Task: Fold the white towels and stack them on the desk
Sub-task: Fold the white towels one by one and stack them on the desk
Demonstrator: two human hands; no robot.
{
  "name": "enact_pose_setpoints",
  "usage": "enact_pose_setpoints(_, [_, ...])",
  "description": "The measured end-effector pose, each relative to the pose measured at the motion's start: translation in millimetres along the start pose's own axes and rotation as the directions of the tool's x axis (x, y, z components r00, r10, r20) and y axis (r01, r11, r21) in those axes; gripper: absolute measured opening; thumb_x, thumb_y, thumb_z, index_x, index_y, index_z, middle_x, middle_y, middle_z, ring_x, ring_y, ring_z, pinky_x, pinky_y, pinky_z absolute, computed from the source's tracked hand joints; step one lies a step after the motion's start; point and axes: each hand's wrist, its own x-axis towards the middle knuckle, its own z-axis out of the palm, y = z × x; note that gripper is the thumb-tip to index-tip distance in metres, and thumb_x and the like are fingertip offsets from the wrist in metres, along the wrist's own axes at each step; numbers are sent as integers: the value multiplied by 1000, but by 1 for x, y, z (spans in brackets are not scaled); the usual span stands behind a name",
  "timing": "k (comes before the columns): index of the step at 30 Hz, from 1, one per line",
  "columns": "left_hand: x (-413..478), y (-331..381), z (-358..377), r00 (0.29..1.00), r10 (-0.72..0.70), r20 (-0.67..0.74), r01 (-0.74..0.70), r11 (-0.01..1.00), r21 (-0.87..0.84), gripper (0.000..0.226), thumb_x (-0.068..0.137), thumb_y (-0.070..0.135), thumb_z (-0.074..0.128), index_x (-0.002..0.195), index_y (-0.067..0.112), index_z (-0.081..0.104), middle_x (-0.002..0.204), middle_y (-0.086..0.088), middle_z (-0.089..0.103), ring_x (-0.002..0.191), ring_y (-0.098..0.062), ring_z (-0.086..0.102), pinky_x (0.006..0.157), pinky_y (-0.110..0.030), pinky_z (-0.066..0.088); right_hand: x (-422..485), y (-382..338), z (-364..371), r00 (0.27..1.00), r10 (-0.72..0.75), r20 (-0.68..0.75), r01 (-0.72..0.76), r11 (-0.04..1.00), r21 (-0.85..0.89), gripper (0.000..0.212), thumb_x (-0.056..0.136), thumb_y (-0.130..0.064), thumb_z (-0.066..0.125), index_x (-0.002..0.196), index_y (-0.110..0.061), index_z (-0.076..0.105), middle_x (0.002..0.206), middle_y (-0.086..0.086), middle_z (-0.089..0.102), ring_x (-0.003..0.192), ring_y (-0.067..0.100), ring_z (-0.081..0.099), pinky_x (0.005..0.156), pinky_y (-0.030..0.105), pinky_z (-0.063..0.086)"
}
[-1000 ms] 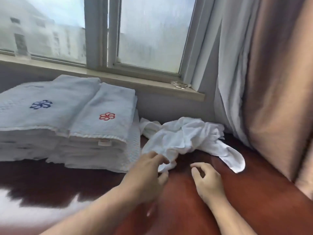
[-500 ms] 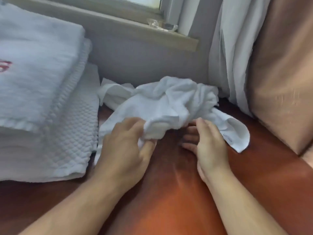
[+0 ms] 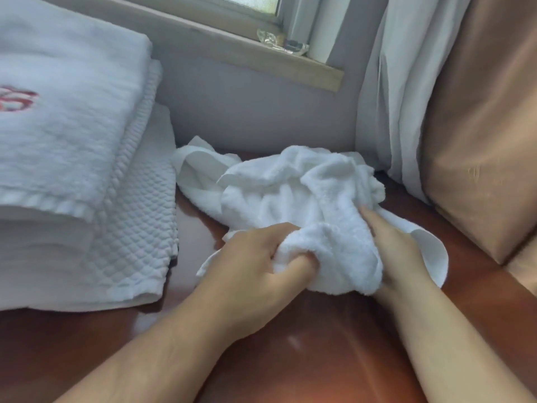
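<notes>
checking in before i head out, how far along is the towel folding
Done: a stack of folded towels sits at left on the desk. In hand: the left hand grips one crumpled towel; the right hand touches it, its grip hidden. Left: spreading, folding and stacking that towel.

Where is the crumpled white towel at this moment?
In the head view, the crumpled towel lies on the red-brown desk, right of the folded stack and below the windowsill; the left hand grips its near edge.

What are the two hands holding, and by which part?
The left hand grips the crumpled towel by a bunched near fold. The right hand is tucked into its right side; whether it grips cannot be told.
</notes>
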Motion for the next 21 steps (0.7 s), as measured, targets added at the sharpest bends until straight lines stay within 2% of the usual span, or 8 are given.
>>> enact_pose_setpoints(2, [2, -4, 3, 995, -3, -104, 15, 992, 123, 22, 82, 55, 47, 91, 42, 61, 80, 19, 62, 79, -2, 56, 69, -29, 46, 1, 4, 0, 999, -33, 9, 33, 999, -14, 27, 100, -34, 59, 108, -10, 71, 94, 10, 75, 81, 20, 74, 66, 35, 58])
enact_pose_setpoints(4, [5, -8, 4, 972, 1, -234, 51, 975, 216, 42, 85, 50, 50, 127, 46, 53, 110, 28, 56, 108, 6, 48, 95, -22, 39, 4, 6, 2, 991, -126, -50, 125, 992, -15, 27, 101, -32, 60, 111, -12, 73, 105, 10, 77, 97, 26, 74, 82, 42, 59])
enact_pose_setpoints(8, [12, -14, -3, 884, -70, -463, 143, 982, 123, 74, 88, 35, 59, 156, 30, 27, 152, 16, 35, 143, -5, 26, 121, -29, 19, 0, 2, 10, 951, -309, -31, 310, 948, 74, 24, 103, -30, 54, 109, -20, 75, 116, 8, 75, 110, 25, 71, 93, 43, 57])
enact_pose_setpoints(12, [7, -12, 0, 955, 21, -296, 21, 990, 138, 98, 70, 41, 57, 156, 46, 9, 155, 31, 12, 147, 7, 4, 119, -24, 10, -6, -9, 7, 933, -359, -38, 352, 882, 313, 30, 99, -29, 56, 121, -15, 72, 123, 12, 71, 115, 27, 69, 90, 39, 58])
enact_pose_setpoints(14, [3, -11, 5, 985, 63, -160, -28, 977, 211, 112, 62, 50, 59, 151, 55, -8, 158, 32, -1, 147, 7, -5, 122, -34, 7, -11, -14, 2, 959, -282, 34, 233, 851, 471, 42, 96, -32, 57, 130, -10, 67, 129, 13, 69, 119, 30, 67, 92, 41, 57])
enact_pose_setpoints(17, [3, -11, 11, 990, 61, -127, -19, 951, 308, 122, 57, 70, 58, 150, 52, -19, 152, 28, 20, 142, 2, 9, 116, -29, 11, -19, -21, 0, 969, -117, 218, -20, 842, 539, 40, 101, -36, 47, 111, -11, 75, 116, 11, 73, 110, 28, 71, 84, 39, 59])
enact_pose_setpoints(19, [5, -13, 9, 982, 63, -178, 11, 922, 387, 111, 63, 73, 57, 155, 49, -2, 128, 30, 38, 130, -3, 28, 105, -26, 19, -19, -22, 3, 953, -87, 290, -79, 854, 514, 40, 101, -37, 48, 117, -9, 71, 119, 11, 72, 113, 27, 69, 88, 40, 58])
enact_pose_setpoints(21, [8, -16, 5, 971, 108, -212, 10, 872, 489, 69, 74, 69, 51, 140, 51, 43, 104, 27, 54, 111, -10, 48, 95, -33, 34, -19, -22, 7, 958, -125, 256, 5, 906, 424, 45, 104, -39, 47, 131, -7, 63, 128, 13, 69, 120, 28, 66, 93, 41, 56])
